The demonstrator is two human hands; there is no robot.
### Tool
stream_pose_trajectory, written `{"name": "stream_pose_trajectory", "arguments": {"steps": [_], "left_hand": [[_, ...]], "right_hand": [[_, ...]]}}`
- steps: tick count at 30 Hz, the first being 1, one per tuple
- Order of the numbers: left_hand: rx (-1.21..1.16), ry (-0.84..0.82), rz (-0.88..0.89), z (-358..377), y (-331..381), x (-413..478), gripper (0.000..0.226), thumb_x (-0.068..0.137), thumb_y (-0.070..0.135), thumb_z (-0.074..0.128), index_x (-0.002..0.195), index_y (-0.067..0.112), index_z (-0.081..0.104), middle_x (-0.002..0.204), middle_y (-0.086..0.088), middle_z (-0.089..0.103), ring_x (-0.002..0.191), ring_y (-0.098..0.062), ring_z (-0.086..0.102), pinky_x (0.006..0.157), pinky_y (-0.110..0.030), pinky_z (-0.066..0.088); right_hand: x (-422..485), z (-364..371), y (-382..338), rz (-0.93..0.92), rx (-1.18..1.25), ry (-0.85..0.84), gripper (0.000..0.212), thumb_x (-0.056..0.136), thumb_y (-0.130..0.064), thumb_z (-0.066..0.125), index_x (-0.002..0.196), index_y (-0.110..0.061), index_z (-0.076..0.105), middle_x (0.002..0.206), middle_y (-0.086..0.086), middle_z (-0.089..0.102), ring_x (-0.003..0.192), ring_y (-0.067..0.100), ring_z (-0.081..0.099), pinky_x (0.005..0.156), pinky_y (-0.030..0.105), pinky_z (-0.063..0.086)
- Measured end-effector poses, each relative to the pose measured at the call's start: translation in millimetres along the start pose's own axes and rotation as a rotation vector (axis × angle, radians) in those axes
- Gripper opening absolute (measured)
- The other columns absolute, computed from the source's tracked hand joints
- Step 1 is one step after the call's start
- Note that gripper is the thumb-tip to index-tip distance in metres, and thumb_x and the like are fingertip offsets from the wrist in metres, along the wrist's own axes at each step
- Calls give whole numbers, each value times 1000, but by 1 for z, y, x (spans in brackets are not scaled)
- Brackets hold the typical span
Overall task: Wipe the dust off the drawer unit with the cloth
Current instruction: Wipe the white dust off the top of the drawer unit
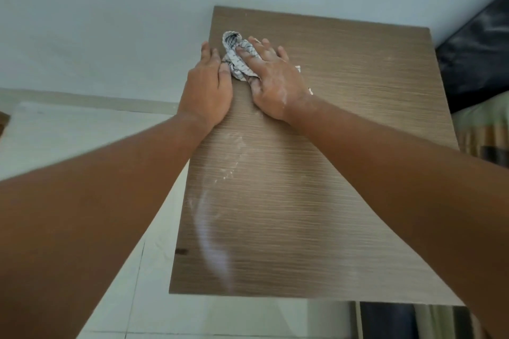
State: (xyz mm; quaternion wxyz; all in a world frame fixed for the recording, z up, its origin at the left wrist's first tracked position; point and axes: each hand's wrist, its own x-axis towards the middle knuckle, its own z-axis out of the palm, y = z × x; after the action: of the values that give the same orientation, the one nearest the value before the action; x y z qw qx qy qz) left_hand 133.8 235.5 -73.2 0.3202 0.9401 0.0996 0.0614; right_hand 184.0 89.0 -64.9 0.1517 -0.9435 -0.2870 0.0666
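The drawer unit's brown wood-grain top (316, 173) fills the middle of the view, with white dust streaks along its left part. A crumpled white cloth with dark lines (234, 55) lies near the far left corner. My right hand (271, 80) presses flat on the cloth, fingers spread over it, with white dust on the skin. My left hand (209, 85) rests on the top's left edge beside the cloth, its thumb touching the cloth, fingers together and flat.
A pale blue-grey wall (110, 22) stands behind the unit. Light floor tiles (68, 140) lie to the left and below. A dark cushioned object (479, 58) and patterned fabric (484, 132) sit at the right.
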Motion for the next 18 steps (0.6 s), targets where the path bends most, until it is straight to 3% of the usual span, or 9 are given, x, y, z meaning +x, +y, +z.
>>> {"name": "stream_pose_trajectory", "arguments": {"steps": [3,9,13,18], "left_hand": [[-26,4,-3,-3,2,-3,51,103,24,25,145,3,46,159,-22,28,143,-32,39,119,-28,24],[-73,10,-46,-6,7,-8,47,106,22,27,124,-5,60,159,-21,29,139,-27,44,113,-21,26],[-119,22,-79,-6,6,-9,48,106,22,29,141,-4,48,160,-18,27,148,-22,31,118,-19,19],[-87,10,-80,-8,9,-13,50,106,24,27,147,-3,39,162,-17,24,148,-24,30,120,-22,18]], "right_hand": [[-26,7,-12,-27,4,-4,60,99,-15,42,157,-21,27,168,5,16,156,24,8,126,40,0],[-76,17,-31,-72,-17,-24,54,101,-17,41,155,-14,33,168,6,14,156,24,7,126,39,0],[-113,19,-40,-120,3,-43,50,100,-14,45,150,-12,40,168,7,15,156,25,8,127,40,1],[-160,26,-51,-179,8,-79,53,96,-12,49,149,-12,42,167,8,18,156,28,12,127,45,7]]}}
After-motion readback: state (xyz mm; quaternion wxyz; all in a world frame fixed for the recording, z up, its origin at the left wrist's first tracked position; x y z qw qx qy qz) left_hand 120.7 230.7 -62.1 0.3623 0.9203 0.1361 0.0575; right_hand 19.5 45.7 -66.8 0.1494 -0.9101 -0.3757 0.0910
